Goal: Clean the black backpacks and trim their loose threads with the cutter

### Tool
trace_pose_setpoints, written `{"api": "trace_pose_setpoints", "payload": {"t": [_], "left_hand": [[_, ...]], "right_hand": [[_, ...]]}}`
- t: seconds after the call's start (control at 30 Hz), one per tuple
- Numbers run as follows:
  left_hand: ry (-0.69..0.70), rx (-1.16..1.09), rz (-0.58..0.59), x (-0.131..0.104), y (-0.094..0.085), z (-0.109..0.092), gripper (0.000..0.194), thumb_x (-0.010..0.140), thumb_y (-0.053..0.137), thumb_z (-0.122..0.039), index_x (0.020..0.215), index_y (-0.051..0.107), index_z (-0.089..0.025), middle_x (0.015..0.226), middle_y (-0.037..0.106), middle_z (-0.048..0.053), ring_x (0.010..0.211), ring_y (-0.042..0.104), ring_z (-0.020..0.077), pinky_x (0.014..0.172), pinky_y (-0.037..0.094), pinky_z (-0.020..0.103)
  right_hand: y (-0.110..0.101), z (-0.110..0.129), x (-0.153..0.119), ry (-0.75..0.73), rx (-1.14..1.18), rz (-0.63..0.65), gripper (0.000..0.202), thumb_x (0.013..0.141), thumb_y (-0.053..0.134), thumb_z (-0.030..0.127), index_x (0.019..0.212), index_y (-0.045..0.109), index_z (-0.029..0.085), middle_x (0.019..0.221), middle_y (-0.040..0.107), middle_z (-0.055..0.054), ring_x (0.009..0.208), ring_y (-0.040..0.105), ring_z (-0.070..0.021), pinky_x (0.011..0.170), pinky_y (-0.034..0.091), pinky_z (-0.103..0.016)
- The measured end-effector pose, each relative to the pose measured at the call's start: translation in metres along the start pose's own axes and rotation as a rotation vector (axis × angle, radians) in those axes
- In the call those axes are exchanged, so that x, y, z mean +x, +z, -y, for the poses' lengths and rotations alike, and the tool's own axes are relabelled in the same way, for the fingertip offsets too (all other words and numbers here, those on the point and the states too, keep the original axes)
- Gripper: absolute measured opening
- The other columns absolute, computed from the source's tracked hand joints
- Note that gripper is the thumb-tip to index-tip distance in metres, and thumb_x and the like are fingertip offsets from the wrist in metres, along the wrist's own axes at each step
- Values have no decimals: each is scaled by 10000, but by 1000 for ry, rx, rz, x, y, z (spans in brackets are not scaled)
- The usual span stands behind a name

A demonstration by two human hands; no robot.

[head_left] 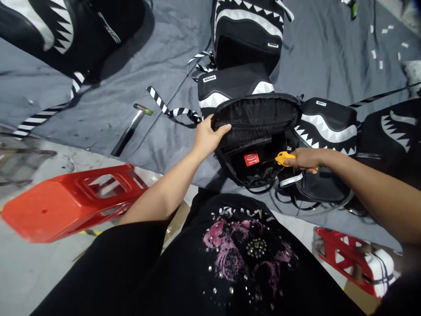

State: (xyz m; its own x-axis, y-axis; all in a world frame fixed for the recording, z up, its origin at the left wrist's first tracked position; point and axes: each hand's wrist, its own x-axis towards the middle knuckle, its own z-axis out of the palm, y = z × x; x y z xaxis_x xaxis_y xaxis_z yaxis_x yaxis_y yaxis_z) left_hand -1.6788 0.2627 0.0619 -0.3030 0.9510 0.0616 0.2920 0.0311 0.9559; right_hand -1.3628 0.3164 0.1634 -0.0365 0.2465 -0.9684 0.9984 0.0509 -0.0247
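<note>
A small black backpack [259, 105] lies open in front of me, its flap raised and its dark lining showing. My left hand [210, 137] grips the flap's left edge, thumb on the inner side. Inside the bag sits a red label [251, 159] with white print. My right hand [304, 159] is closed around an orange plastic tool [283, 158] at the bag's right side. A thin tip seems to point from the tool toward the label; its exact kind is unclear. The fingers of my right hand are partly hidden.
Other black backpacks with white shark-teeth prints surround it, one behind [248, 35], one at right [325, 127]. A hammer [130, 129] lies left on the grey cloth [171, 44]. Red plastic stools stand on the floor at left [66, 202] and right [348, 259].
</note>
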Motion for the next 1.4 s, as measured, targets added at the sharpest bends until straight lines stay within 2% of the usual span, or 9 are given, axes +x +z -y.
{"api": "trace_pose_setpoints", "payload": {"t": [0.2,0.27,0.4,0.67,0.9,0.97,1.1,1.27,1.4], "left_hand": [[-23,26,0,8,-1,5,431,735,739,-547,881,628,-156,774,641,-4,740,617,169,776,538,328],[-44,36,-3,13,0,7,425,750,728,-554,871,619,-161,762,632,-8,743,621,171,791,540,336],[-69,50,7,22,2,11,409,779,703,-542,907,615,-164,815,651,9,806,631,185,829,538,347],[-96,-32,109,36,0,17,436,805,654,-560,946,615,-150,887,687,41,851,636,194,870,532,363],[-46,-34,141,38,-5,20,369,830,625,-531,913,604,-171,857,685,41,831,636,200,852,536,359],[-37,-32,154,38,-6,23,363,836,621,-536,918,599,-182,865,687,39,844,639,202,862,536,358],[-17,-26,172,38,-7,28,339,853,608,-519,948,591,-194,902,693,38,870,646,196,869,534,340],[6,-40,141,38,-8,29,293,864,583,-466,934,594,-182,911,691,45,882,655,196,867,533,343],[44,1,118,37,-10,29,333,881,545,-487,992,604,-179,996,702,51,1005,659,209,935,525,356]], "right_hand": [[18,17,3,-11,182,172,436,936,442,602,850,543,187,552,493,16,404,467,-113,475,431,-261],[24,28,5,11,148,-19,422,951,426,570,927,581,178,646,570,-29,505,557,-148,539,457,-277],[37,40,7,324,-142,-522,444,972,389,516,1130,571,144,969,669,-174,870,672,-287,712,495,-366],[88,69,-29,414,-28,-304,480,984,341,535,1093,613,155,1063,685,-206,1026,664,-333,800,491,-394],[82,96,-29,527,66,-559,402,983,403,482,1139,559,146,1044,669,-199,978,662,-313,799,494,-393],[85,94,-29,530,235,-463,350,966,457,465,1042,583,147,946,657,-178,883,662,-288,739,505,-380],[114,100,-34,278,753,-82,322,942,502,505,868,562,197,580,512,0,481,519,-142,503,469,-279],[150,97,-26,143,1512,-282,360,1002,354,500,805,441,211,481,285,96,362,300,-71,406,382,-216],[180,78,-12,133,1757,-358,390,1016,298,500,794,425,206,485,262,109,361,256,-56,412,382,-201]]}}
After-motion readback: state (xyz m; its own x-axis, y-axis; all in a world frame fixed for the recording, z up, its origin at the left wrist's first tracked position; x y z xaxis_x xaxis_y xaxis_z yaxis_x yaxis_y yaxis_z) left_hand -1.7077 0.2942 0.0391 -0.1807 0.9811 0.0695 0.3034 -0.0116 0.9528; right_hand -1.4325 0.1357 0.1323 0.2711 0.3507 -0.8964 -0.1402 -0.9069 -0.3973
